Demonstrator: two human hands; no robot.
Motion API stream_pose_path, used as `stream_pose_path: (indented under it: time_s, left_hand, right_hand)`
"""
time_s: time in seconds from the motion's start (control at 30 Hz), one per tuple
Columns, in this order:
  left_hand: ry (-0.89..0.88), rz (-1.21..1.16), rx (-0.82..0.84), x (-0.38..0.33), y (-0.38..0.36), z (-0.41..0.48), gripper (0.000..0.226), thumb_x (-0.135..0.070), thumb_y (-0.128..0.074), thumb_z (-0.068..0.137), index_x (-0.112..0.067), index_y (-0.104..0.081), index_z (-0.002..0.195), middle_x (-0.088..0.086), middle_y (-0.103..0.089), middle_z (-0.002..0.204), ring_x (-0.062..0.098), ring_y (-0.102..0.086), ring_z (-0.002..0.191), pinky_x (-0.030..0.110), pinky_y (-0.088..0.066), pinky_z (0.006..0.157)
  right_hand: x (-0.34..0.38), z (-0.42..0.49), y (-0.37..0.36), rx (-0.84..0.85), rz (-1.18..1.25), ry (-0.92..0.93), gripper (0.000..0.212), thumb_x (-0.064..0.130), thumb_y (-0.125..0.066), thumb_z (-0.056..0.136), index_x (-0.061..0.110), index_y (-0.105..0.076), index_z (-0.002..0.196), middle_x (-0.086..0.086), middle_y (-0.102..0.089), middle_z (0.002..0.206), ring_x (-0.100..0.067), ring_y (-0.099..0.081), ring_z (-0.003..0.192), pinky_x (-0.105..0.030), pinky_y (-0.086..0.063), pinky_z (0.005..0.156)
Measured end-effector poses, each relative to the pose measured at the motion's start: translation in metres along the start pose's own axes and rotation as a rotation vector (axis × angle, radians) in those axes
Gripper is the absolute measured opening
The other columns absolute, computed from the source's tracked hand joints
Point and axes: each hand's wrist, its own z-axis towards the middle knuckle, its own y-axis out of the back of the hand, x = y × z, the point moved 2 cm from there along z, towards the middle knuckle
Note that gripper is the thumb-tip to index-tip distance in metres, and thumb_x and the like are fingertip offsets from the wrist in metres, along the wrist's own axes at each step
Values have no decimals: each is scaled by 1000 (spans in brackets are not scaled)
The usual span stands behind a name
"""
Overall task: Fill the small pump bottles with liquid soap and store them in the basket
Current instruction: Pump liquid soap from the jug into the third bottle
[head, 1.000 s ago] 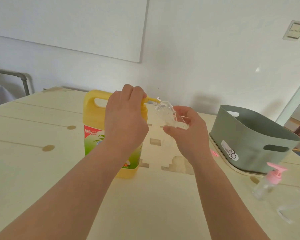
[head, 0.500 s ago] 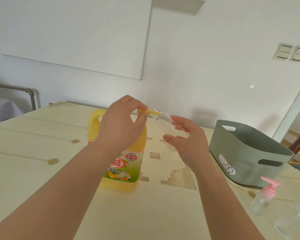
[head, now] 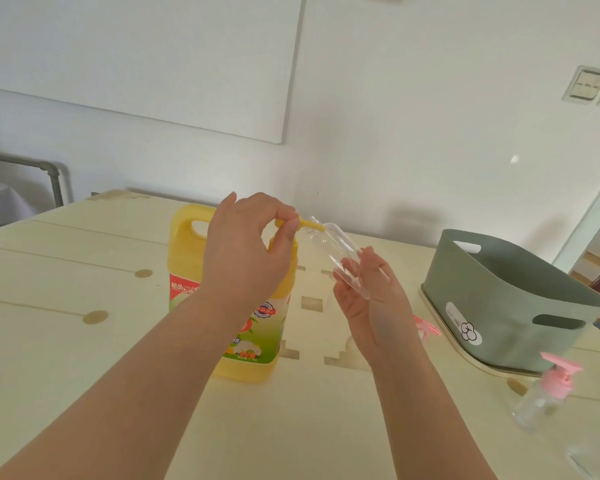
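left hand (head: 246, 251) pinches the yellow spout (head: 310, 225) on the soap jug (head: 257, 341) – right hand (head: 371, 296) grips a clear small bottle (head: 340, 254), tilted, mouth at the spout – green basket (head: 499, 306) off right, pink-pump bottle (head: 548, 393) near it

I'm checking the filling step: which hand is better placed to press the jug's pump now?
Left. The left hand pinches the yellow pump spout atop the soap jug, while the right hand is busy holding the small clear bottle with its mouth at the spout.
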Motion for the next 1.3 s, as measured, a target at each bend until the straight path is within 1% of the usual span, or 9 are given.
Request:
stream_pose_path:
  time_s: [0.13, 0.27, 0.4, 0.5, 0.6, 0.77, 0.9, 1.07, 1.3]
  left_hand:
    - [2, 53, 49, 2, 0, 0, 10, -25, -54, 87, -23, -62, 81, -14, -64, 88, 9, -58, 88, 27, -12, 111]
    - [6, 82, 67, -2, 1, 1, 10, -24, -56, 89, -25, -60, 80, -17, -61, 86, 3, -54, 85, 26, -11, 112]
    - [24, 53, 97, -6, 9, 4, 8, -23, -58, 91, -23, -62, 84, -14, -63, 92, -8, -44, 87, 26, -14, 111]
    - [93, 12, 142, -14, 18, 13, 8, -29, -57, 91, -25, -63, 86, -16, -62, 95, -6, -48, 85, 19, -38, 90]
    - [225, -46, 215, -18, 22, 30, 12, -32, -59, 90, -27, -65, 80, -16, -64, 89, -9, -54, 85, 4, -35, 66]
    - [413, -145, 305, -11, 21, 44, 11, -34, -64, 86, -28, -72, 82, -11, -69, 80, -2, -57, 66, 7, -36, 51]
    - [435, -126, 337, -11, 19, 45, 12, -33, -65, 84, -27, -71, 76, -11, -62, 65, -8, -50, 45, 4, -32, 40]
    - [432, -81, 345, -11, 19, 39, 14, -35, -63, 86, -28, -69, 75, -9, -62, 67, -5, -50, 43, 7, -32, 37]
    - [401, 62, 420, -10, 16, 39, 14, -38, -61, 86, -31, -65, 74, -19, -56, 77, 1, -51, 66, 22, -36, 54]
  right_hand:
    - [-4, 1, 2, -96, -23, -40, 42, 44, -63, 79, 11, -58, 105, -6, -63, 86, -17, -63, 69, -24, -52, 53]
    - [0, -3, 3, -171, -50, -120, 36, 47, -49, 95, 12, -59, 101, -6, -63, 79, -16, -50, 48, -21, -38, 42]
    - [4, -6, 1, -181, 41, -125, 23, 30, -56, 95, 8, -56, 100, -5, -57, 75, -12, -39, 46, -19, -32, 39]
    - [9, -7, -4, -144, 142, -117, 20, 26, -63, 90, 9, -55, 96, -5, -55, 77, -13, -42, 53, -18, -40, 44]
    - [13, -9, -7, -135, 191, -77, 19, 23, -66, 85, 7, -57, 91, -9, -57, 83, -15, -50, 61, -19, -49, 53]
    - [5, -11, -3, -94, 295, -58, 41, 23, -70, 72, 8, -58, 108, -11, -60, 92, -17, -59, 72, -22, -56, 65]
    - [-1, -8, 1, -92, 255, -54, 38, 36, -66, 73, 9, -64, 101, -11, -61, 91, -16, -60, 70, -22, -57, 64]
    - [-5, -1, 8, -151, -35, -3, 53, 61, -38, 87, 22, -69, 106, -6, -66, 82, -14, -50, 52, -25, -49, 52]
    - [-9, -5, 16, -157, -163, 19, 42, 53, -33, 97, 29, -66, 110, 0, -50, 59, -11, -34, 43, -20, -33, 46]
